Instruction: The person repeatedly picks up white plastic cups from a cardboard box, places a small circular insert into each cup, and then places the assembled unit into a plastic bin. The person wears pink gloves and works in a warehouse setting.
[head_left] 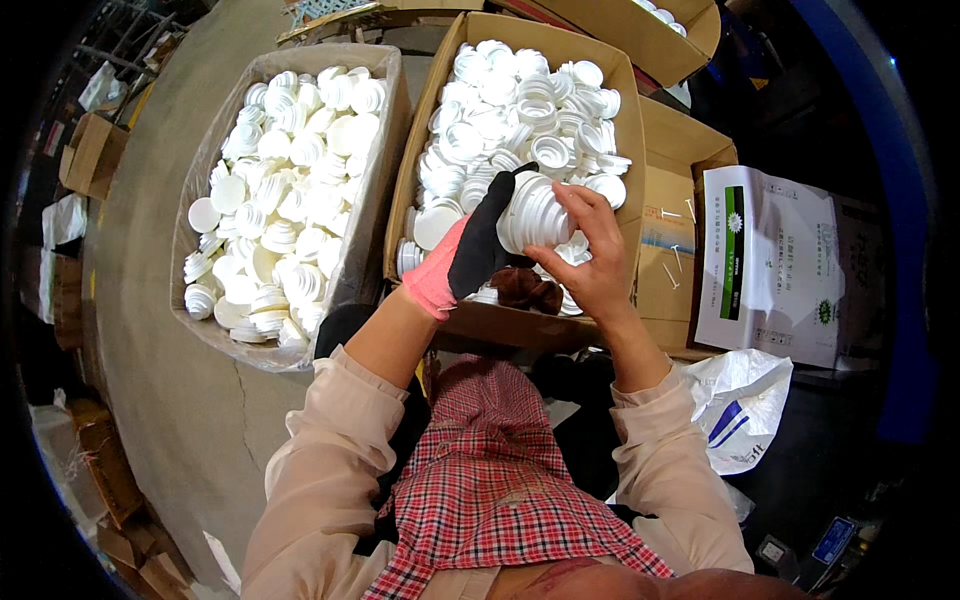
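Between my two hands, above the middle cardboard box, is a white ridged plastic cap (530, 215) with stepped rings. My left hand (472, 255), in a pink and black glove, is closed around its left side. Bare fingers of my right hand (597, 262) grip the cap from the right, with the thumb at its lower edge. Below lies a heap of similar white caps (490, 95) filling the box. A crumpled dark brown item (527, 291) rests on the caps near the box's front edge; its kind is unclear.
At left stands a plastic-lined box (396, 105) full of off-white caps. A flatter carton (665, 185) with several small white sticks lies at right, beside a white printed carton (765, 265) and a white plastic bag (760, 400). Another cardboard box (640, 45) stands behind.
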